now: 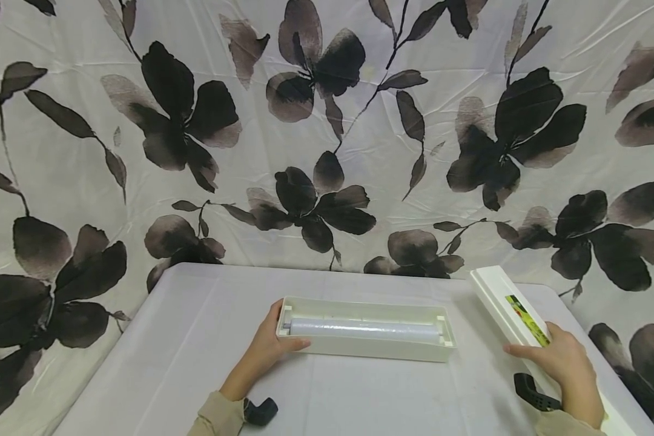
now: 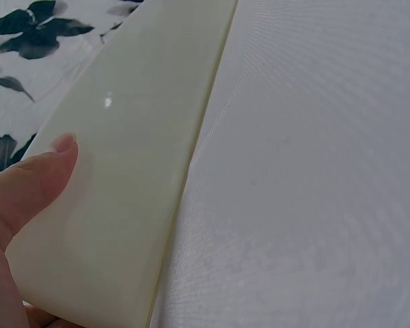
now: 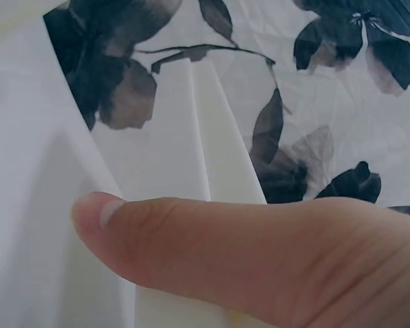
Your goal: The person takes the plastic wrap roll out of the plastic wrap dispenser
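Observation:
A long white plastic box [image 1: 381, 350] stands lidless on the table, with a roll of clear plastic wrap [image 1: 360, 329] lying inside along its length. The left hand [image 1: 269, 345] grips the box's left end, thumb on the front wall and fingers behind. In the left wrist view that thumb presses the smooth box wall [image 2: 137, 137]. At the right, the right hand [image 1: 567, 357] holds a long white lid [image 1: 496, 300] with a yellow-green label, slanted and apart from the box. The right wrist view shows the thumb across the lid [image 3: 178, 137]; the other fingers are hidden there.
A white cloth covers the table [image 1: 207, 303]. Behind it hangs a pale curtain [image 1: 398, 200] with dark flowers. Black curved pieces sit at the left wrist [image 1: 260, 412] and the right wrist [image 1: 534, 393].

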`<state>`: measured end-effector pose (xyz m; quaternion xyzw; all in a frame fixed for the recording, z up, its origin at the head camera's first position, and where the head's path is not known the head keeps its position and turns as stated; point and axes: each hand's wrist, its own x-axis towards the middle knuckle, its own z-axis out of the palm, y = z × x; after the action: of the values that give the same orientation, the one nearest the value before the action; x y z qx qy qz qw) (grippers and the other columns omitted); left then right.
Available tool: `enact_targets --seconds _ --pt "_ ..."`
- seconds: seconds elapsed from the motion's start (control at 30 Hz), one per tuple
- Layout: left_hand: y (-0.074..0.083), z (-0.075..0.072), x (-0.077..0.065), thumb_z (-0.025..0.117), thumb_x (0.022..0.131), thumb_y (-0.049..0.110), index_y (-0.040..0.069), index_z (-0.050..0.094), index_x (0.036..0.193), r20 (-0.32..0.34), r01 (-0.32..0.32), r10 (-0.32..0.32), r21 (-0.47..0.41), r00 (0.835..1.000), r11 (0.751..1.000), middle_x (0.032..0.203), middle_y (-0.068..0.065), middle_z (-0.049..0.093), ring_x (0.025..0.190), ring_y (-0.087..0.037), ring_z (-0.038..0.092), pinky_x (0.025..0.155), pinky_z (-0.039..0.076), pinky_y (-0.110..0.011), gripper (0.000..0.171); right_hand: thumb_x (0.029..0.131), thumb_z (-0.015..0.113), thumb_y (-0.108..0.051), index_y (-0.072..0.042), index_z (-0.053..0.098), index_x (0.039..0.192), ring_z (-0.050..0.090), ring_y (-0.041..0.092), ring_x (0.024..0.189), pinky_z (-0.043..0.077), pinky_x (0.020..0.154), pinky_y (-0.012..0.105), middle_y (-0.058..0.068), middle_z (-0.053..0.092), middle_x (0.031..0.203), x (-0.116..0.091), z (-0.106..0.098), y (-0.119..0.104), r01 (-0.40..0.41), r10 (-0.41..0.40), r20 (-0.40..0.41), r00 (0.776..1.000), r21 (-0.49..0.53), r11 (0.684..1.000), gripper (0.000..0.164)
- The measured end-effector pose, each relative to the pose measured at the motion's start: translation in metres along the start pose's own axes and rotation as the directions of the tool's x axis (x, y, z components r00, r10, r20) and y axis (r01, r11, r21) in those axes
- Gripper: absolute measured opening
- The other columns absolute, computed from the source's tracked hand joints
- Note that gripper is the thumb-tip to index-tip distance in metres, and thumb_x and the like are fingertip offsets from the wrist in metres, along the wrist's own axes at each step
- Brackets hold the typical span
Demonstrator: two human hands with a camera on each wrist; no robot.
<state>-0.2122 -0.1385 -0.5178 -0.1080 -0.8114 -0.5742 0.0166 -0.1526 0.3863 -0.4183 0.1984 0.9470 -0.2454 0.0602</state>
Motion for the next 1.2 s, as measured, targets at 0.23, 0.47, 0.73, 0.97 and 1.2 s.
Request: enact_targets --seconds 0.23,0.47,0.73,0.97,1.2 --pt "-0.001 0.0 0.001 0.091 0.069 0.024 0.01 0.032 0.15 0.005 -0.006 0.006 -0.008 1.0 1.0 0.136 -0.009 0.054 0.117 -0.026 0.053 0.102 0.038 -0.051 0.101 0.068 0.082 -0.062 0.017 0.02 0.145 0.043 0.051 0.107 0.039 0.086 0.067 0.041 0.036 0.131 0.0 0.005 0.01 -0.096 0.095 0.014 0.995 0.025 0.995 0.126" --pt "0.0 0.002 0.001 0.09 0.069 0.025 0.01 0.033 0.149 0.014 -0.011 0.011 -0.012 1.0 1.0 0.135 -0.009 0.054 0.116 -0.025 0.053 0.101 0.038 -0.05 0.1 0.067 0.085 -0.055 0.014 0.021 0.145 0.042 0.052 0.107 0.035 0.089 0.071 0.041 0.035 0.131 -0.003 0.007 0.024 -0.167 0.168 -0.023 0.986 0.039 0.985 0.122" --pt "0.0 0.0 0.0 0.09 0.069 0.025 0.009 0.033 0.149 0.007 -0.018 0.018 -0.013 1.0 1.0 0.135 -0.01 0.054 0.116 -0.025 0.053 0.1 0.039 -0.05 0.099 0.069 0.086 -0.047 0.014 0.018 0.147 0.031 0.058 0.121 0.023 0.098 0.075 0.043 0.026 0.143 -0.002 0.008 0.039 -0.237 0.239 -0.026 0.971 0.073 0.969 0.12" --pt "0.001 -0.001 0.0 0.089 0.07 0.025 0.01 0.032 0.149 0.007 -0.012 0.012 -0.006 1.0 1.0 0.134 -0.01 0.055 0.115 -0.025 0.053 0.1 0.04 -0.049 0.099 0.071 0.085 -0.039 0.01 0.011 0.149 0.025 0.063 0.124 0.009 0.103 0.078 0.043 0.024 0.141 -0.006 0.008 0.043 -0.27 0.276 -0.049 0.96 0.102 0.957 0.119" --pt "0.001 -0.002 -0.001 0.089 0.07 0.025 0.009 0.032 0.149 0.005 -0.012 0.012 0.0 1.0 1.0 0.135 -0.01 0.054 0.116 -0.026 0.053 0.1 0.039 -0.05 0.099 0.073 0.083 -0.028 0.008 0.008 0.15 0.023 0.065 0.123 0.009 0.106 0.075 0.043 0.027 0.134 -0.009 0.01 0.048 -0.318 0.329 -0.086 0.94 0.12 0.94 0.114"
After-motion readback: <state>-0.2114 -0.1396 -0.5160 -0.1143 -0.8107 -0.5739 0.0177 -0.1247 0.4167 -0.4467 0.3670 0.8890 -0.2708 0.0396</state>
